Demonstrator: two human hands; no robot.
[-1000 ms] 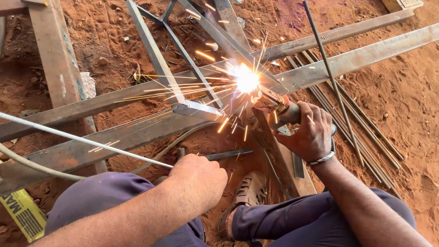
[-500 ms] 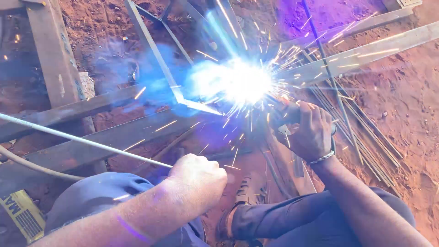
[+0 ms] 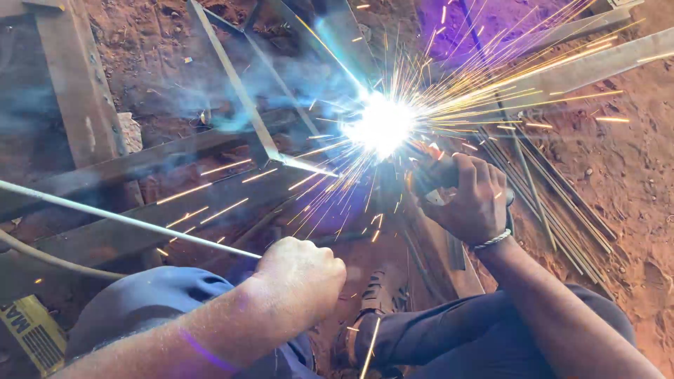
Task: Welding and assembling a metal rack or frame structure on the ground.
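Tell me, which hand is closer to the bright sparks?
Right. The right hand grips a tool just below and right of the bright sparks; the left hand sits farther down, closed around a thin rod.

I see my right hand (image 3: 472,200) wrapped around the handle of a welding holder (image 3: 430,175), its tip lost in a white arc (image 3: 382,126) that throws orange sparks out over the metal frame (image 3: 239,105). My left hand (image 3: 300,277) is a closed fist over my knee, gripping a pale cable (image 3: 119,219) that runs off to the left edge. A metal bracelet (image 3: 491,241) sits on my right wrist. 2 long steel bars (image 3: 161,158) lie across the red dirt (image 3: 632,175), and a bundle of thin rods (image 3: 554,196) lies just beside my right hand. Bluish smoke hangs above the frame. A yellow box (image 3: 28,333) shows at the lower left corner.
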